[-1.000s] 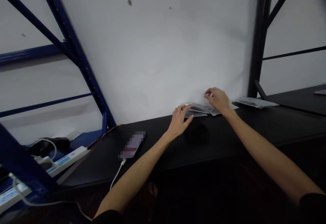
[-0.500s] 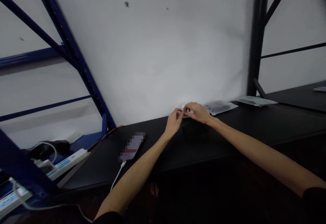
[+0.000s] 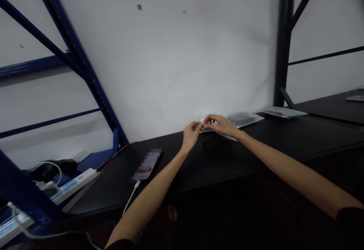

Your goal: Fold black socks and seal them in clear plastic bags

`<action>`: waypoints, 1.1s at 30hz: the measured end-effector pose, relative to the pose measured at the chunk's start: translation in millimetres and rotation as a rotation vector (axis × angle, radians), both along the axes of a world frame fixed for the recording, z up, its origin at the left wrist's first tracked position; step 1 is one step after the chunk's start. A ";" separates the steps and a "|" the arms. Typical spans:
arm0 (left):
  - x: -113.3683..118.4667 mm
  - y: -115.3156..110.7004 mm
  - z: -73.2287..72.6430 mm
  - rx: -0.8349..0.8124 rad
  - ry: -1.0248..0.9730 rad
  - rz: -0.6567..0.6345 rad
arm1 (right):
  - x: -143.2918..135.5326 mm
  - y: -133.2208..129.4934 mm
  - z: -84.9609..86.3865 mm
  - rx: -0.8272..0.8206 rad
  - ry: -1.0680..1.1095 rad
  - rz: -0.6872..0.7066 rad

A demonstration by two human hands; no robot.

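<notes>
My left hand (image 3: 192, 131) and my right hand (image 3: 218, 124) meet at their fingertips over the far side of the black table. Both are closed in a pinch. Between them shows a small white piece (image 3: 202, 120), too small and too covered to name. A pale, thin strip (image 3: 229, 138) sticks out below my right hand; whether it is joined to the white piece I cannot tell. Just right of my right hand, a clear plastic bag (image 3: 246, 119) with something dark in it lies against the wall.
Another plastic bag (image 3: 283, 112) lies farther right by the black post (image 3: 281, 45). A phone (image 3: 148, 163) with a white charging cable (image 3: 131, 197) rests on the black table (image 3: 176, 170). At left are a blue rack (image 3: 85, 68) and a white power strip (image 3: 76, 181).
The pale strip now shows below my right hand, and more of the white piece appears between the fingertips. My hands stay together, and the view has shifted slightly.
</notes>
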State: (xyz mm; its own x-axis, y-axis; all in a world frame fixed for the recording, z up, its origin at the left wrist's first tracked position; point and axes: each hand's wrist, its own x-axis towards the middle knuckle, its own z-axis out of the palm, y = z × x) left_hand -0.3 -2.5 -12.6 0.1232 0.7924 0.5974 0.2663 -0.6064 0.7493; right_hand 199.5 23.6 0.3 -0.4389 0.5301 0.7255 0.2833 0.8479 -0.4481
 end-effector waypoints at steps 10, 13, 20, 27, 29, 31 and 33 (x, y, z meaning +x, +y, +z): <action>-8.3 11.7 2.8 0.005 -0.149 0.074 | 20.3 20.1 0.7 -0.081 -0.091 -0.005; -7.5 11.5 2.3 0.003 -0.159 0.076 | 24.5 20.0 0.2 0.027 -0.124 -0.059; -5.7 4.0 3.6 -0.010 -0.093 0.110 | 30.5 19.5 -3.1 0.277 -0.336 -0.247; -1.8 -19.6 9.3 0.328 0.388 0.561 | 16.7 6.3 -3.1 0.393 -0.209 -0.203; -1.4 -24.0 12.0 0.408 0.493 0.651 | 12.7 3.2 -4.6 0.403 -0.189 -0.197; -1.8 -26.3 14.1 0.451 0.570 0.734 | 9.7 2.4 -6.9 0.396 -0.189 -0.176; -3.2 -26.7 15.6 0.473 0.637 0.785 | 7.8 3.5 -8.8 0.388 -0.195 -0.147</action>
